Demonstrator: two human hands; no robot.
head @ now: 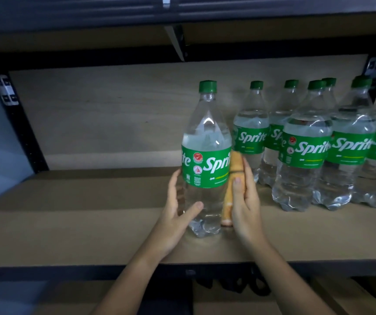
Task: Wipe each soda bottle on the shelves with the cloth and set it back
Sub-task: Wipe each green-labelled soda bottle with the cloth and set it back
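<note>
Shelf [91, 223]: tan board, dark metal frame, wooden back panel, another board overhead. Left half bare.

Row of bottles [318, 144] stands on the right part of the shelf, upright, packed touching each other, at least two deep. All clear plastic, clear liquid, green caps, green wrap labels with white "Sprite" lettering; a thin yellow line under the word. Fine print too small to read.

One bottle [206, 155] stands apart, just left of the row and nearer the front edge, upright, base on the shelf. Green cap, green label reads "Sprite", with "te" of a second logo wrapping round at left. Two round red-and-white badges on the label, small white codes below them; not legible.

Left hand [178, 214] wraps the bottle's lower left side, thumb across the front below the label, fingers behind.

Right hand [243, 201] presses a folded cloth [233, 185] flat against the bottle's right side, fingers straight along it. Cloth is tan-orange, running from label height down near the base, sandwiched between palm and bottle.

Hands are apart, one each side of the bottle.
</note>
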